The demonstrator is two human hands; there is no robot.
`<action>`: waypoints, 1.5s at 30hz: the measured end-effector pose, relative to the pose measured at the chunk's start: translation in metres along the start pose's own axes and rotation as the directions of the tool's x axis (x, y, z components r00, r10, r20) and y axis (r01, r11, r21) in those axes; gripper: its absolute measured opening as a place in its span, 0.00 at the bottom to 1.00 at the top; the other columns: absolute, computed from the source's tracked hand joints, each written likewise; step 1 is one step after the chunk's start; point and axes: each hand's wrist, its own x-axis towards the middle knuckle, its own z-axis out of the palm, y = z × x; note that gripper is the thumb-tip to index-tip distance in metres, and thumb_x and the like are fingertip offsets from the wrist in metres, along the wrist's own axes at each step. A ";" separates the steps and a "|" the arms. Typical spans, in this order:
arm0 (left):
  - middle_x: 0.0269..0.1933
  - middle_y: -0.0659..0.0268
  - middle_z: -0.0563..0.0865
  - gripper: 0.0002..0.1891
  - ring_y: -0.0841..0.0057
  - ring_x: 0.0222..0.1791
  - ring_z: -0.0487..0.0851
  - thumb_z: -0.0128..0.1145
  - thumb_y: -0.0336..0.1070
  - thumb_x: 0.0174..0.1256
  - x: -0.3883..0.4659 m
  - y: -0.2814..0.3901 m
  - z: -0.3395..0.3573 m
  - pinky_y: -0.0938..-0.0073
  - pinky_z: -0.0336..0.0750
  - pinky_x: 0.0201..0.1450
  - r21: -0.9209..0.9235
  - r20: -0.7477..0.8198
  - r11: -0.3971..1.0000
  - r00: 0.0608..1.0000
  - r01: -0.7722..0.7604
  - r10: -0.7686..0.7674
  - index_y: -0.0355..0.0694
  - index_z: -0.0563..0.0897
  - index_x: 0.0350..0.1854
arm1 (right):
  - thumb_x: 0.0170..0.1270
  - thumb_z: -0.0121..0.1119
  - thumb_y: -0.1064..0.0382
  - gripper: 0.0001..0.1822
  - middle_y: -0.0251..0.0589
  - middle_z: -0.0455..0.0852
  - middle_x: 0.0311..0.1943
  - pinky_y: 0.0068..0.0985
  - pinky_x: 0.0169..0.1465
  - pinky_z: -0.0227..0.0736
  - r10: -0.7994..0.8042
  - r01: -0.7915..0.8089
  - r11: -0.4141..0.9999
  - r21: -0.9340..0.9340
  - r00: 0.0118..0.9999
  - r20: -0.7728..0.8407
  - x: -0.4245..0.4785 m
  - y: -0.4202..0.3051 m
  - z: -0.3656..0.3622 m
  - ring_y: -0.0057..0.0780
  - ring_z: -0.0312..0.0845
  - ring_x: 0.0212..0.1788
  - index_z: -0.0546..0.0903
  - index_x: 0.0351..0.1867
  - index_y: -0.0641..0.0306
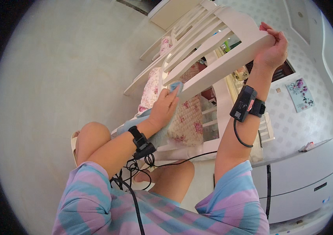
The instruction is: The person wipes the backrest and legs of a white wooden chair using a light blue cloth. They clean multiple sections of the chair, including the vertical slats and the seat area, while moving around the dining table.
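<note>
A white wooden chair (pixel 222 63) with a slatted backrest stands before me, turned sideways in the view. My left hand (pixel 164 107) holds a light blue cloth (pixel 176 86) and presses a bunched part of it against the backrest, where a slat meets the frame. More of the cloth hangs below the palm, over the side of the seat. Up at the far corner of the backrest, my right hand (pixel 273 48) is wrapped around the end of the white frame. On the chair's seat lies a quilted cushion (pixel 187 123) with pink flowers.
More white chairs with floral cushions (pixel 165 45) stand in a row beyond. Black cables (pixel 134 170) hang from my wrist straps across my lap. At right are a grey-white cabinet (pixel 301 170) and a flower picture (pixel 300 94) on the patterned wall. Pale floor (pixel 52 73) spreads left.
</note>
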 end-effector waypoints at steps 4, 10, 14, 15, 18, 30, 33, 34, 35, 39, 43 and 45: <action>0.33 0.56 0.73 0.14 0.61 0.34 0.74 0.46 0.38 0.65 0.000 -0.022 -0.002 0.68 0.70 0.39 -0.060 -0.018 0.990 0.992 0.124 -0.126 0.37 0.78 0.47 | 0.61 0.39 0.60 0.19 0.61 0.82 0.36 0.35 0.53 0.69 -0.007 0.007 1.000 -0.007 1.000 0.011 0.000 -0.002 0.002 0.46 0.76 0.42 0.76 0.22 0.72; 0.32 0.52 0.74 0.13 0.56 0.36 0.75 0.46 0.40 0.65 -0.004 -0.044 -0.008 0.62 0.69 0.39 0.141 0.040 0.930 0.936 0.340 -0.348 0.35 0.80 0.33 | 0.59 0.41 0.64 0.18 0.61 0.83 0.30 0.32 0.46 0.72 -0.031 0.032 0.997 0.070 0.999 -0.017 0.004 0.001 0.000 0.42 0.79 0.35 0.76 0.18 0.75; 0.32 0.53 0.73 0.12 0.57 0.35 0.75 0.47 0.39 0.65 0.003 -0.029 -0.006 0.62 0.69 0.38 0.086 0.026 0.970 0.973 0.228 -0.231 0.35 0.79 0.38 | 0.59 0.41 0.64 0.18 0.60 0.83 0.29 0.31 0.46 0.72 -0.040 0.042 0.998 0.050 0.999 -0.027 0.004 0.003 0.001 0.41 0.79 0.34 0.77 0.18 0.75; 0.33 0.53 0.73 0.12 0.57 0.35 0.75 0.47 0.39 0.65 0.008 -0.020 0.000 0.63 0.69 0.37 0.050 0.004 0.987 0.988 0.151 -0.151 0.36 0.79 0.42 | 0.59 0.42 0.64 0.18 0.60 0.83 0.29 0.31 0.46 0.72 -0.053 0.053 0.998 0.031 0.998 -0.027 0.005 0.003 0.000 0.41 0.79 0.34 0.77 0.18 0.75; 0.34 0.56 0.72 0.15 0.61 0.34 0.74 0.47 0.38 0.66 0.030 0.026 0.005 0.68 0.69 0.38 0.045 -0.008 0.998 0.999 -0.040 0.040 0.37 0.75 0.51 | 0.60 0.40 0.61 0.18 0.61 0.82 0.34 0.35 0.51 0.71 -0.045 0.045 0.999 0.001 0.999 0.007 0.003 0.002 -0.005 0.45 0.77 0.40 0.76 0.20 0.72; 0.37 0.52 0.76 0.15 0.58 0.40 0.77 0.47 0.42 0.65 0.111 0.011 -0.009 0.64 0.69 0.45 -0.056 -0.068 0.998 0.998 -0.001 -0.003 0.41 0.80 0.48 | 0.59 0.41 0.63 0.18 0.60 0.82 0.31 0.31 0.48 0.71 -0.047 0.048 0.996 0.079 0.999 -0.016 0.004 -0.003 0.004 0.43 0.78 0.36 0.76 0.19 0.74; 0.44 0.53 0.78 0.16 0.63 0.44 0.77 0.50 0.42 0.63 0.153 -0.011 -0.013 0.68 0.69 0.47 -0.115 -0.172 0.992 0.983 0.044 -0.064 0.41 0.78 0.49 | 0.59 0.40 0.62 0.18 0.61 0.82 0.33 0.32 0.50 0.71 -0.038 0.041 0.997 0.065 0.998 -0.044 0.002 -0.005 0.002 0.43 0.78 0.38 0.76 0.21 0.74; 0.47 0.55 0.78 0.17 0.66 0.44 0.77 0.50 0.43 0.63 0.169 -0.014 -0.015 0.71 0.69 0.47 -0.098 -0.160 0.995 0.986 0.030 -0.046 0.42 0.77 0.51 | 0.59 0.40 0.62 0.18 0.61 0.82 0.33 0.32 0.50 0.71 -0.050 0.053 0.996 0.069 0.998 -0.044 0.002 -0.005 0.004 0.43 0.78 0.38 0.76 0.22 0.74; 0.51 0.57 0.77 0.18 0.70 0.44 0.76 0.51 0.44 0.63 0.181 -0.016 -0.015 0.74 0.68 0.47 -0.081 -0.146 0.997 0.989 0.016 -0.028 0.43 0.75 0.52 | 0.59 0.40 0.62 0.18 0.61 0.82 0.33 0.32 0.50 0.71 -0.041 0.045 0.995 0.086 0.998 -0.054 0.002 -0.005 0.006 0.43 0.78 0.38 0.76 0.22 0.74; 0.44 0.55 0.78 0.19 0.65 0.43 0.76 0.57 0.43 0.57 0.210 -0.025 0.020 0.71 0.69 0.46 -0.066 -0.105 0.982 0.980 -0.175 0.168 0.39 0.72 0.47 | 0.59 0.38 0.60 0.18 0.61 0.81 0.36 0.35 0.54 0.67 -0.073 0.074 0.997 0.025 0.997 -0.028 0.001 -0.007 0.007 0.46 0.76 0.43 0.76 0.25 0.72; 0.38 0.54 0.79 0.22 0.60 0.41 0.78 0.63 0.46 0.50 0.212 -0.069 0.030 0.67 0.70 0.43 -0.022 -0.003 0.996 0.996 -0.092 0.092 0.38 0.71 0.40 | 0.59 0.36 0.59 0.18 0.63 0.80 0.38 0.37 0.57 0.65 -0.127 0.127 0.992 -0.028 0.992 -0.022 0.005 -0.003 0.003 0.48 0.75 0.45 0.76 0.26 0.71; 0.37 0.53 0.79 0.22 0.60 0.40 0.77 0.64 0.47 0.49 0.201 -0.074 0.030 0.67 0.69 0.42 -0.027 0.072 1.000 0.997 -0.015 0.017 0.38 0.71 0.39 | 0.59 0.36 0.60 0.18 0.63 0.80 0.39 0.37 0.57 0.65 -0.105 0.102 0.993 -0.053 0.992 -0.073 -0.003 -0.005 0.003 0.48 0.75 0.45 0.76 0.27 0.71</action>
